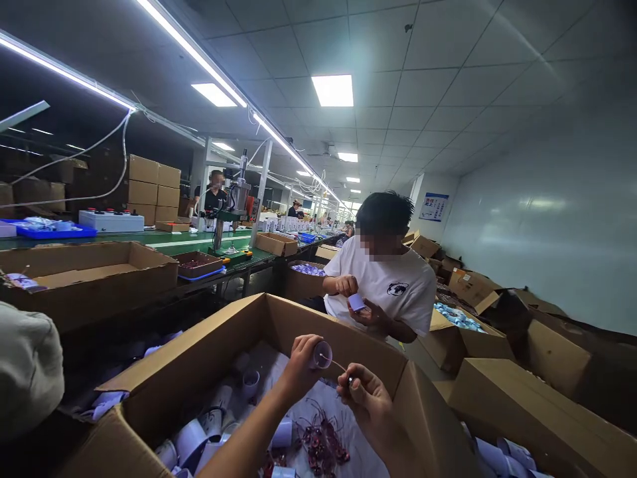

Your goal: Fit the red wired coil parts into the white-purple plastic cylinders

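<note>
My left hand (299,362) is wrapped round a purple plastic cup (323,352), its open end tilted towards my right. My right hand (367,393) pinches a small dark round part (350,380) between thumb and fingers. A thin wire (338,365) runs from that part into the mouth of the cup. Both hands are above a large cardboard box (343,325). Inside it, below my hands, lies a tangled pile of small red parts with wires (321,441). Several purple cups (190,441) are heaped at the box's left side, and one cup (251,382) stands further back.
Across the box a person in a white T-shirt (385,279) holds another purple cup (356,303). Cardboard boxes (527,405) crowd the right side. On the left, a green workbench (169,242) carries a press machine (239,206). A grey cloth-like shape (27,372) is at the left edge.
</note>
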A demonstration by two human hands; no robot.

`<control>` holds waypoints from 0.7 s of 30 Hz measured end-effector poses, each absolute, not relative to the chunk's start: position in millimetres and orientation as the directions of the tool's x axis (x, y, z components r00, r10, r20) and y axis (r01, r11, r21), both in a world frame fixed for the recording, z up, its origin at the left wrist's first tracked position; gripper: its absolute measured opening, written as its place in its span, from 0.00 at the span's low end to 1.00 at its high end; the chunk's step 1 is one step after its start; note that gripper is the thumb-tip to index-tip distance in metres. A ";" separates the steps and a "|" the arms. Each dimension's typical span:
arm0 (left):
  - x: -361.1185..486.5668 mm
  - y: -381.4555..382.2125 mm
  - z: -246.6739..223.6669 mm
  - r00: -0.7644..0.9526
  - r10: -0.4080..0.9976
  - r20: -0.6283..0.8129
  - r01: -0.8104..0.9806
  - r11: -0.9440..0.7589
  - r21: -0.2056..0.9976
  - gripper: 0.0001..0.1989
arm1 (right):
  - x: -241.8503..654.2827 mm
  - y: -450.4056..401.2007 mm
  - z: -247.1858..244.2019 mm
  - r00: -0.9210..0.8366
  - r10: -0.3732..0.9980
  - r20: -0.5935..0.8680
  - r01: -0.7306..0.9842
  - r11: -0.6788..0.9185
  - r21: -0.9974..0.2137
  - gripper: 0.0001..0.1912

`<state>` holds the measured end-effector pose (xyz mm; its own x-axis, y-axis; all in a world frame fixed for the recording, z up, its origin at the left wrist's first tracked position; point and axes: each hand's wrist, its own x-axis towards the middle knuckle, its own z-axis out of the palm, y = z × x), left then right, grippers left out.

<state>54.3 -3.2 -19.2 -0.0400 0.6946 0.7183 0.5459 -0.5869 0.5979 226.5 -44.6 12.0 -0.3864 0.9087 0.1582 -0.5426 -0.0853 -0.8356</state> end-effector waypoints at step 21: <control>60.6 -10.9 -11.7 0.070 0.666 0.743 0.523 -0.659 0.541 0.20 | 215.8 -38.3 7.6 -0.329 0.935 0.133 -0.426 -0.021 -0.905 0.21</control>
